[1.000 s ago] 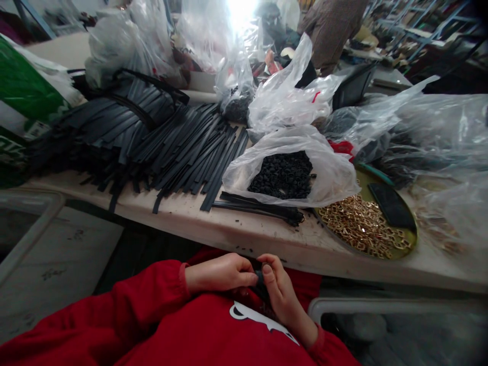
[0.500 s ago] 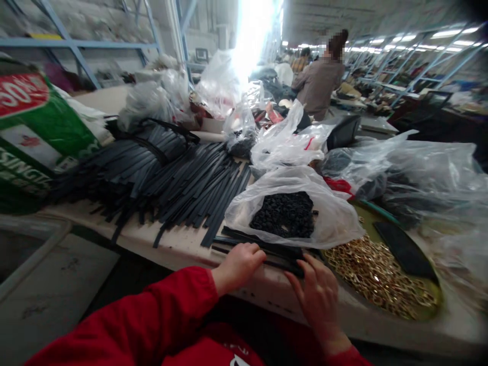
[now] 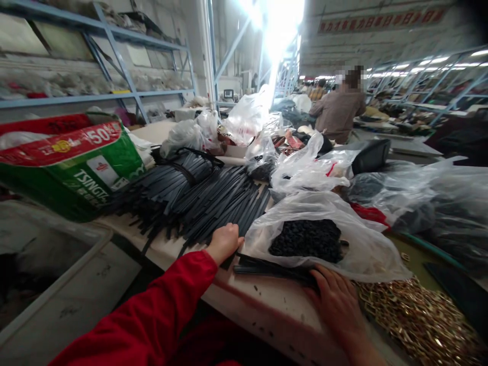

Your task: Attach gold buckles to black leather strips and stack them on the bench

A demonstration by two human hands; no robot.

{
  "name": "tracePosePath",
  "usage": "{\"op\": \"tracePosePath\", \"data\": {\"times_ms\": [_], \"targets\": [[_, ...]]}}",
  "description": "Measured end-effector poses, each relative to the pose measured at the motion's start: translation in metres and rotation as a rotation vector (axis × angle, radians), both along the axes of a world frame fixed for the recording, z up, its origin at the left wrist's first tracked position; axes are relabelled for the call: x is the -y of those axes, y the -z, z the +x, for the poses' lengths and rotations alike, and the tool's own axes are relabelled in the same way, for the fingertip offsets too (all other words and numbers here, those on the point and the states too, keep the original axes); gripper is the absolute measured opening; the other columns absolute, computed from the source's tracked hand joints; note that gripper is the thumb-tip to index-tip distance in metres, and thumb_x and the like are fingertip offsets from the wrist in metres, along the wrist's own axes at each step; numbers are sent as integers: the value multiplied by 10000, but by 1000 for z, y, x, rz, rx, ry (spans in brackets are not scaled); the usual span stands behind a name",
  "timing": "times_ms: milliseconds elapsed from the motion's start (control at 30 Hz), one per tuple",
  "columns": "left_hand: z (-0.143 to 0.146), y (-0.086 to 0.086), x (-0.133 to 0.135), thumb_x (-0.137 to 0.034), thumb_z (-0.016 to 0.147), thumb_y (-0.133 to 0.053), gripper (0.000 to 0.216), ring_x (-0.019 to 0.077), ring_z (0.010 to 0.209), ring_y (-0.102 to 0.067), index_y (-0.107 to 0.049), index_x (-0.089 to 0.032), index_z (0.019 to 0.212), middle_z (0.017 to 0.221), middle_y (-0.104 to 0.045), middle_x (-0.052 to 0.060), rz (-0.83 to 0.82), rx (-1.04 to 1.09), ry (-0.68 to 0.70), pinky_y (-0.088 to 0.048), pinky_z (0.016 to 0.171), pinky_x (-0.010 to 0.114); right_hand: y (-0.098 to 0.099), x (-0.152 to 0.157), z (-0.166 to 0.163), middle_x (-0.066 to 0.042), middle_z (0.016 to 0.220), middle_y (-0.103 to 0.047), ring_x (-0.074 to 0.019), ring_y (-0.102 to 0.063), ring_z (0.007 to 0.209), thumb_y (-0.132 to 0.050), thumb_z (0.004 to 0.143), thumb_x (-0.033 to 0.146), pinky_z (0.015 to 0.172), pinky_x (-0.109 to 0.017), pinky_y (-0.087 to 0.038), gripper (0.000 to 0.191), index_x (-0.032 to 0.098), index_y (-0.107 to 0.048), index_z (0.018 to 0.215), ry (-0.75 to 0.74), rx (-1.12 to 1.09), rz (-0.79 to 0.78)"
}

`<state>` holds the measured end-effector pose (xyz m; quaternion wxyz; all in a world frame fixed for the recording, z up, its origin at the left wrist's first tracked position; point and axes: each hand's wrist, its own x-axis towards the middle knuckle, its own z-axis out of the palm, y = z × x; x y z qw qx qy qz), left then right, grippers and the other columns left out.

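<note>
My left hand (image 3: 225, 243) is closed at the front of a fan of long black strips (image 3: 213, 203). A strip's dark end pokes out below its fingers, though the grip itself is partly hidden. Several more black strips (image 3: 272, 269) lie along the table's front edge. Over their right end rests my right hand (image 3: 337, 297), fingers stretched out and slightly blurred, thumb mostly hidden. Just behind these strips, an opened clear plastic bag (image 3: 366, 249) holds a heap of small black pieces (image 3: 307, 240).
Gold-coloured metal rings (image 3: 423, 310) fill a tray at the right. A green and red bag (image 3: 102, 173) stands at the left, above a pale bin (image 3: 114, 264). More plastic bags (image 3: 305, 168) crowd the back. Farther off, a person (image 3: 337, 112) faces away.
My left hand has left the front strips and moved left to the fanned strips. My right hand stays at the front strips' right end, its fingers now flatter. The view has tilted up.
</note>
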<state>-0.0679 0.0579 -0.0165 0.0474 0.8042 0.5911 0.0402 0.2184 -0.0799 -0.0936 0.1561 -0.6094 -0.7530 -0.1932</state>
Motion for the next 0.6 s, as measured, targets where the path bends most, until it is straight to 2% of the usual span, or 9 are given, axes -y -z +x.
{"op": "tracePosePath", "data": {"times_ms": [133, 267, 400, 467, 533, 600], "targets": [[12, 9, -4, -261, 775, -563, 235, 248, 814, -621, -583, -62, 899, 865, -614, 171, -59, 18, -36, -465, 693, 311, -7, 8, -7, -155, 1135, -584, -303, -501, 1033, -499, 767, 522, 927, -446, -318, 527, 128, -533, 1116, -18, 25, 31], [8, 6, -1, -209, 831, -492, 177, 196, 787, -624, -594, -71, 872, 818, -635, 121, -85, 69, -59, -471, 709, 314, -15, 17, -16, -154, 1144, -582, -294, -505, 1029, -488, 789, 493, 926, -436, -323, 494, 132, -530, 1122, -11, 41, 32], [-11, -4, 8, -150, 844, -402, 222, 223, 868, -613, -596, -51, 887, 857, -630, 175, -35, 150, -65, -444, 768, 302, -17, 24, -21, -147, 1150, -578, -291, -501, 1030, -506, 799, 440, 924, -434, -322, 448, 134, -531, 1125, 21, 36, -8], [-18, -12, 16, -151, 861, -344, 271, 224, 938, -586, -576, -52, 960, 950, -616, 185, -1, 210, -51, -424, 818, 303, -18, 26, -24, -151, 1171, -564, -290, -491, 1048, -497, 811, 416, 932, -444, -313, 431, 138, -522, 1140, 24, 18, -15], [-22, -22, 30, -164, 877, -292, 319, 208, 996, -554, -524, -65, 1072, 1053, -588, 172, 33, 276, -27, -401, 860, 293, -24, 29, -30, -154, 1193, -546, -288, -480, 1068, -489, 820, 411, 938, -454, -307, 425, 149, -512, 1153, 9, -39, -12], [-22, -32, 51, -192, 882, -282, 332, 180, 968, -558, -495, -101, 1120, 1049, -596, 126, 25, 356, 38, -404, 849, 262, -35, 32, -37, -156, 1157, -556, -288, -491, 1043, -502, 803, 454, 914, -460, -329, 463, 155, -503, 1155, 9, -187, -10]]}}
